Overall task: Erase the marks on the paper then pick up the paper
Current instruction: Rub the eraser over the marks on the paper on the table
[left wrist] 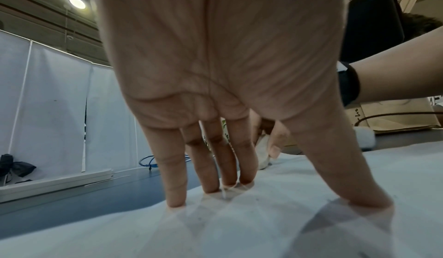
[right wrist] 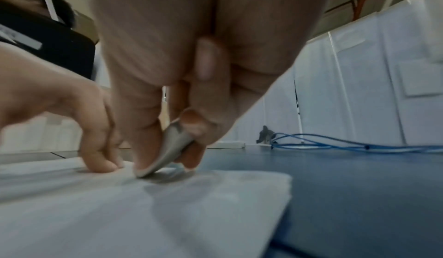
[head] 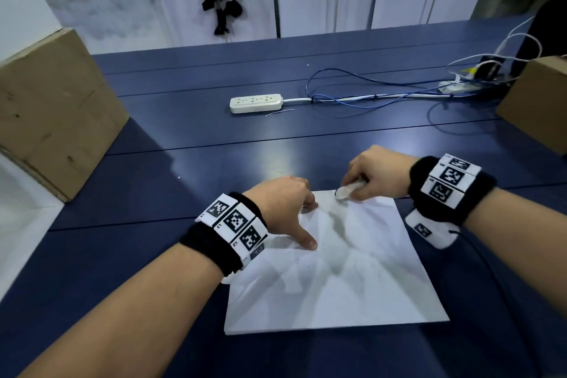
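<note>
A white sheet of paper (head: 352,279) lies flat on the blue table (head: 214,132), near the front edge. My left hand (head: 294,215) presses on the paper's far left part with straight, spread fingers (left wrist: 177,195) and thumb. My right hand (head: 368,181) pinches a white eraser (head: 348,190) and holds its tip on the paper's far edge, beside a small dark mark. In the right wrist view the eraser (right wrist: 165,154) sits between thumb and fingers, touching the paper (right wrist: 167,214). In the left wrist view the eraser (left wrist: 262,154) shows behind my left fingers, on the paper (left wrist: 239,230).
A white power strip (head: 256,103) and loose blue and white cables (head: 383,95) lie across the middle of the table. Cardboard boxes stand at the left (head: 52,113) and the right (head: 537,101). White curtains hang behind the table.
</note>
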Demonstrator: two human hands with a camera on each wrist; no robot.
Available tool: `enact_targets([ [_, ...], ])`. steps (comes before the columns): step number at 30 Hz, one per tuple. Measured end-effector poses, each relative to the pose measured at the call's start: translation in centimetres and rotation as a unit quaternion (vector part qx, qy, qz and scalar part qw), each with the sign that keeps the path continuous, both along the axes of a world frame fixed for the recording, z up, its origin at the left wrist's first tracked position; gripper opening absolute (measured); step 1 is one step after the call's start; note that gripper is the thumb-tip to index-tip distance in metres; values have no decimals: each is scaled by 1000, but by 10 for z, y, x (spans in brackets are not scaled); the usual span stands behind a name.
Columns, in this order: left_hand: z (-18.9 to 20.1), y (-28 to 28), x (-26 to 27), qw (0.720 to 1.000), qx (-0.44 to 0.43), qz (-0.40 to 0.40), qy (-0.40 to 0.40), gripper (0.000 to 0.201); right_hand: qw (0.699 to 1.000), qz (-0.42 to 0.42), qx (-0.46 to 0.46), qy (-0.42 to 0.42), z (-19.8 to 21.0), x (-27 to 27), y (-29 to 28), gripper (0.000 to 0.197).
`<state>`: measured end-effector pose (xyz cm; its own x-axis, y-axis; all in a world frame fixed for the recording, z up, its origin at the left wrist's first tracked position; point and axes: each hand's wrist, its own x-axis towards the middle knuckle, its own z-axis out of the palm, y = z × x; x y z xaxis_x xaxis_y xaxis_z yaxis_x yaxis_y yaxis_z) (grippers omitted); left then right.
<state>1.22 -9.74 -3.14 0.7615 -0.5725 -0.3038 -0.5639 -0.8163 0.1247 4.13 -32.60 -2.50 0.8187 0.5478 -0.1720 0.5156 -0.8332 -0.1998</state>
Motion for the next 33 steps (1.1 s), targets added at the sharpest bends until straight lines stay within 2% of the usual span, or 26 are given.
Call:
enact_targets([
  [3,-1,1,1,1000,0,1,2,66,1000,17,-8,11,0,-11,-2,26],
  [7,-2,0,2,1000,-4,2,3,66,987,103,-22,120,2,-43,4,29],
  [12,-1,-2,2,1000,-1,5,2,65,1000,3,-1,18,-1,-3,1,32],
  [14,0,-2,3,1000,-1,6,4,65,1000,-5,-1,7,-2,0,-3,32],
  [16,-1,-2,3,1000,0,7,8,66,999,28,-9,45,-1,-15,-3,29],
  [19,-2,-1,3,1000,-1,9,7,63,985,80,-29,151,2,-42,-1,36],
  [20,-2,-1,3,1000,1,8,6,63,985,75,-29,152,2,-41,-1,36],
  [24,0,-3,2,1000,3,8,6,64,1000,4,-15,22,0,-3,-3,27],
  [26,1,-3,3,1000,1,9,6,63,1000,-10,-8,-2,-2,5,-5,26],
  [28,0,-2,3,1000,3,9,9,63,1000,8,-18,23,-2,-6,-7,27],
  [31,-2,-1,3,1000,0,11,9,64,989,73,-36,121,2,-35,-6,29],
  [33,-1,-2,2,1000,0,11,11,64,988,73,-41,130,4,-36,-4,29],
])
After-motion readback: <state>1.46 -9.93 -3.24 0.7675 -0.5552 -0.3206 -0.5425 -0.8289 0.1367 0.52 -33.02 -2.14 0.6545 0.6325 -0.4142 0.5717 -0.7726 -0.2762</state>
